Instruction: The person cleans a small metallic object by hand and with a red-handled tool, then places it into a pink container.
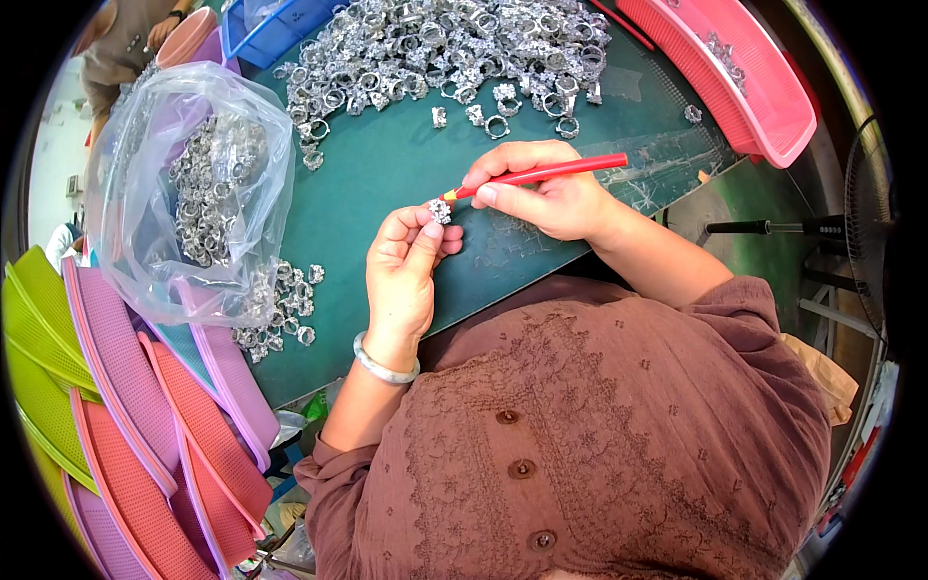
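1. The left hand (404,266) pinches one ring (440,213), held up on the near side of the pile (454,48).
2. The right hand (553,198) grips a pencil (565,169), also on the near side of the pile. The tip is at the ring; whether they touch, one cannot tell.
3. The ring is small and uneven, so it may slip out if the pencil pushes too strongly. The tip may also slide off and prick the left hand.
4. A dropped ring could roll and mix with the loose rings (496,127) just beside the pile.
5. The bag (126,232), left of the pile, is thin, clear and soft; a pull on it could spill its rings.
6. The rings are silvery, with round bands and knobbly tops. The pencil is straight and red, with a yellow cone. The table (348,222) under the pile is green, smooth and partly scratched. Right of the pile stands a pink basket (793,126) of ribbed plastic.
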A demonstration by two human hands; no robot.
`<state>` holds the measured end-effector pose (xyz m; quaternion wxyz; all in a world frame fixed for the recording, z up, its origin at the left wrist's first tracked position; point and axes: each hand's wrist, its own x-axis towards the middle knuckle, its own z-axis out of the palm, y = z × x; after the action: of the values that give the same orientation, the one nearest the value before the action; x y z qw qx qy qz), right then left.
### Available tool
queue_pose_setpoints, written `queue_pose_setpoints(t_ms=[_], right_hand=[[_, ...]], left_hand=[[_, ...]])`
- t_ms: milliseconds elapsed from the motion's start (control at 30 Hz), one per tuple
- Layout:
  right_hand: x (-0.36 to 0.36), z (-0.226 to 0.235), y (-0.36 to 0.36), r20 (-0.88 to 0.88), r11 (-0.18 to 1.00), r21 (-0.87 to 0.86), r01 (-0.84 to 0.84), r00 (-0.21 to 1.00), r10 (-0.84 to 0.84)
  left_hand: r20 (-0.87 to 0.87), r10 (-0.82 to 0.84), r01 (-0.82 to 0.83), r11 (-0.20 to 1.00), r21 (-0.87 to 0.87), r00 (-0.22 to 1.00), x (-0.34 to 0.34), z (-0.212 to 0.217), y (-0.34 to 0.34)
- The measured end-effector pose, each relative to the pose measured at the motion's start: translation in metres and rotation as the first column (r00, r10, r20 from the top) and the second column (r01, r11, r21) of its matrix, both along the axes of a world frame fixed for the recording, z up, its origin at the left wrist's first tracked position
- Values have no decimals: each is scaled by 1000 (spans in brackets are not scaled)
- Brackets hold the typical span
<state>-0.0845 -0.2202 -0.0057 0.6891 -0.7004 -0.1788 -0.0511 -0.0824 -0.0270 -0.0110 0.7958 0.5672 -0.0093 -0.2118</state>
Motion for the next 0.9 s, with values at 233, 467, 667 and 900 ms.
queue_pose_setpoints(t_ms=[233,467,667,900], right_hand=[[-1,1,0,-49,996,93,-12,999,16],[0,1,0,-34,996,57,-67,997,69],[0,-1,1,0,1000,11,-14,1000,14],[0,1,2,-128,983,152,99,989,-80]], left_hand=[[3,3,-3,1000,-2,1000,0,-1,0],[-1,-5,5,1000,11,1000,0,0,0],[4,-11,11,1000,0,1000,0,-1,1],[-14,-13,13,1000,-11,1000,1,0,1]])
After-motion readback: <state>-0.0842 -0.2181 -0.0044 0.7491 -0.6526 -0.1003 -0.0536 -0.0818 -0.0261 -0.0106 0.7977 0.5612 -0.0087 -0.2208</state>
